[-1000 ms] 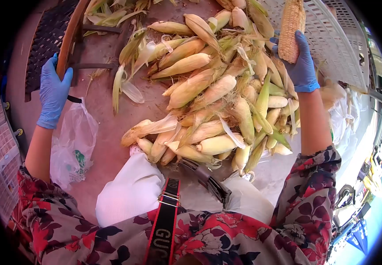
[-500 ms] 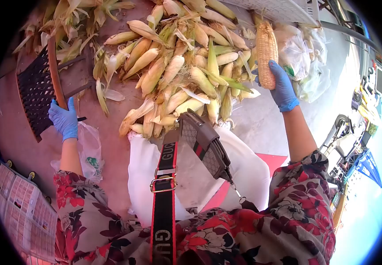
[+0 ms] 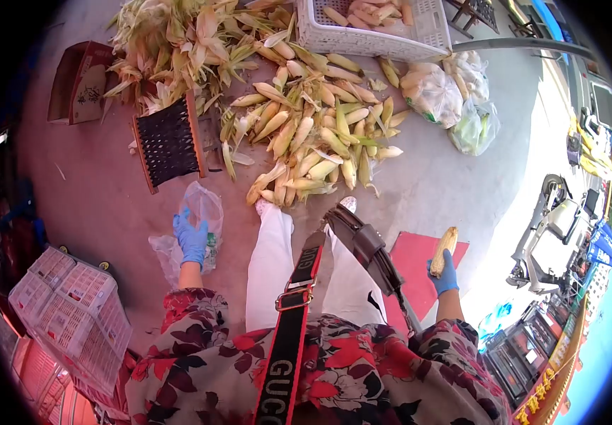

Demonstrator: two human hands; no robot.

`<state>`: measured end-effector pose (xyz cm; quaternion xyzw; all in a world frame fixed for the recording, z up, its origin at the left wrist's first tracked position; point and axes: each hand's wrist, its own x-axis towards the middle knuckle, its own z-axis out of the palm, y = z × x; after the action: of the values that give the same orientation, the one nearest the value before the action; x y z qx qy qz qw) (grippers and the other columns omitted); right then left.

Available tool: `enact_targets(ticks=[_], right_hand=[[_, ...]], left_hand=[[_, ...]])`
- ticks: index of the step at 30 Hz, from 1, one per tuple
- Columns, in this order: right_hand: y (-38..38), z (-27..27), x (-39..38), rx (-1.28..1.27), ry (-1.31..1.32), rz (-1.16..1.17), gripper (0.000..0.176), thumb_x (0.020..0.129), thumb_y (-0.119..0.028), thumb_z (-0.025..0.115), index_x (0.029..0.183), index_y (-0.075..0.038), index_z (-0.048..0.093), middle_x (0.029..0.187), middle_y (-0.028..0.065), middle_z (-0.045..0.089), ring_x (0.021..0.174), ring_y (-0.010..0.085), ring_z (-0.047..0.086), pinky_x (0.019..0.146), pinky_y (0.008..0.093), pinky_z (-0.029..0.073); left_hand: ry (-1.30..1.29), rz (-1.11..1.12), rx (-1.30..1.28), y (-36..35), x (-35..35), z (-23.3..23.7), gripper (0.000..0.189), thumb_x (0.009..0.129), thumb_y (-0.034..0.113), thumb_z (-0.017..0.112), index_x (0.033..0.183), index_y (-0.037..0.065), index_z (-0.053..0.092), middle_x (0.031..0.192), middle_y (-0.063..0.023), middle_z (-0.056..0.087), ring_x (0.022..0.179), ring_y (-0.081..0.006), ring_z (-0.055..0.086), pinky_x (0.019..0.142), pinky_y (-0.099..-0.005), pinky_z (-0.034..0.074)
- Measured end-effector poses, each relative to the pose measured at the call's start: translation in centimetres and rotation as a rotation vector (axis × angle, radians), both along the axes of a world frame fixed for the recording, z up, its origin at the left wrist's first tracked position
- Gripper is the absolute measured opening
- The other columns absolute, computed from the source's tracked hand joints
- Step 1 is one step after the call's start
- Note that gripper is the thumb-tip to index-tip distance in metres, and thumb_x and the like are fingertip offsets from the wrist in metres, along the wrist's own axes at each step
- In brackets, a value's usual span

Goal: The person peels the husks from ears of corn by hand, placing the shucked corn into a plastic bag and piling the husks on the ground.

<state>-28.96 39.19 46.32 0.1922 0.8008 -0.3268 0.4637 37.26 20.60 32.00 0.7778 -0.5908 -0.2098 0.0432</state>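
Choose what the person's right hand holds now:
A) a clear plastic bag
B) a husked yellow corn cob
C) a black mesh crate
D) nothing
B: the right hand, in a blue glove, is closed around the lower end of a husked yellow corn cob.

Outdoor concrete floor (image 3: 447, 177), hard sun on rt side. Red mat (image 3: 419, 258) just beside right hand (image 3: 445, 278). White crates (image 3: 72, 304) stacked left of left hand (image 3: 191, 239). Cardboard box (image 3: 79, 81) well ahead-left of it. Scooter (image 3: 553, 237) parked to rt of right hand.
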Motion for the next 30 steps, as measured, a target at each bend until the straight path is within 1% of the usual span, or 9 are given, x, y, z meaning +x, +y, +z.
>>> enact_targets(ticks=[2,5,6,10,13,20,23,28,30], right_hand=[[2.9,1.0,0.8,-0.024,-0.035,-0.053,0.056,0.075,-0.053,0.061,0.105,-0.007,0.050,0.074,0.0099,0.059,0.062,0.0203,0.058,0.055,0.0306,0.045],[5.4,0.7,1.6,-0.020,-0.076,-0.087,0.056,0.076,-0.053,0.061,0.105,-0.007,0.049,0.072,0.0099,0.059,0.061,0.0213,0.057,0.053,0.0310,0.044],[5.7,0.4,2.0,-0.019,-0.092,-0.083,0.055,0.076,-0.053,0.060,0.105,-0.007,0.050,0.071,0.0097,0.059,0.060,0.0214,0.057,0.053,0.0313,0.044],[3.4,-2.1,4.0,-0.164,-0.160,-0.186,0.052,0.077,-0.053,0.059,0.102,-0.008,0.050,0.071,0.0099,0.059,0.061,0.0224,0.058,0.051,0.0323,0.043],[5.1,-4.7,6.4,-0.260,-0.240,-0.248,0.052,0.077,-0.054,0.058,0.103,-0.009,0.051,0.073,0.0098,0.059,0.061,0.0227,0.058,0.052,0.0331,0.043],[-1.4,1.7,21.9,-0.166,-0.087,-0.286,0.046,0.077,-0.052,0.059,0.103,-0.015,0.051,0.076,0.0087,0.060,0.062,0.0231,0.059,0.055,0.0355,0.044],[-2.9,1.7,27.3,-0.149,-0.178,-0.321,0.044,0.078,-0.051,0.059,0.103,-0.016,0.050,0.075,0.0086,0.060,0.061,0.0230,0.058,0.054,0.0357,0.044],[-6.0,1.8,33.0,-0.247,-0.231,-0.341,0.048,0.078,-0.051,0.059,0.104,-0.012,0.050,0.074,0.0101,0.059,0.059,0.0216,0.058,0.051,0.0320,0.043],[-8.7,1.6,34.0,-0.338,-0.244,-0.306,0.051,0.077,-0.052,0.059,0.104,-0.010,0.050,0.074,0.0103,0.059,0.059,0.0211,0.057,0.050,0.0308,0.043]], left_hand=[[0.042,0.005,0.176,6.2,5.2,1.0,0.058,0.067,0.021,0.071,0.115,0.001,0.048,0.120,-0.0206,0.047,0.118,-0.0350,0.039,0.101,-0.0392,0.030],[-0.028,0.324,0.384,11.7,7.9,7.4,0.058,0.067,0.023,0.069,0.115,-0.004,0.049,0.117,-0.0218,0.050,0.111,-0.0348,0.046,0.095,-0.0382,0.037],[0.097,0.418,0.308,14.8,10.3,7.6,0.058,0.067,0.023,0.069,0.113,-0.005,0.050,0.115,-0.0235,0.051,0.108,-0.0335,0.049,0.092,-0.0383,0.039],[-0.038,0.424,0.326,18.5,13.6,9.5,0.047,0.067,0.026,0.066,0.101,-0.005,0.056,0.100,-0.0214,0.059,0.093,-0.0314,0.057,0.083,-0.0372,0.045],[0.033,0.312,0.380,15.3,15.4,9.4,0.043,0.068,0.026,0.065,0.097,-0.004,0.058,0.095,-0.0202,0.061,0.089,-0.0293,0.059,0.080,-0.0358,0.046],[0.350,0.087,0.346,-2.4,20.8,10.1,0.030,0.076,0.020,0.062,0.095,-0.002,0.060,0.096,-0.0145,0.062,0.085,-0.0207,0.059,0.077,-0.0314,0.046],[0.572,0.235,0.194,-8.5,25.1,11.7,0.022,0.081,0.015,0.061,0.097,0.000,0.060,0.097,-0.0076,0.062,0.087,-0.0138,0.056,0.076,-0.0280,0.045],[0.458,0.327,0.255,-10.9,34.6,13.2,0.021,0.083,0.014,0.059,0.098,0.000,0.060,0.096,-0.0056,0.061,0.084,-0.0112,0.053,0.076,-0.0265,0.044],[0.401,0.338,0.252,-10.7,38.2,9.9,0.021,0.083,0.015,0.058,0.096,-0.001,0.060,0.093,-0.0058,0.062,0.082,-0.0114,0.053,0.076,-0.0264,0.044]])
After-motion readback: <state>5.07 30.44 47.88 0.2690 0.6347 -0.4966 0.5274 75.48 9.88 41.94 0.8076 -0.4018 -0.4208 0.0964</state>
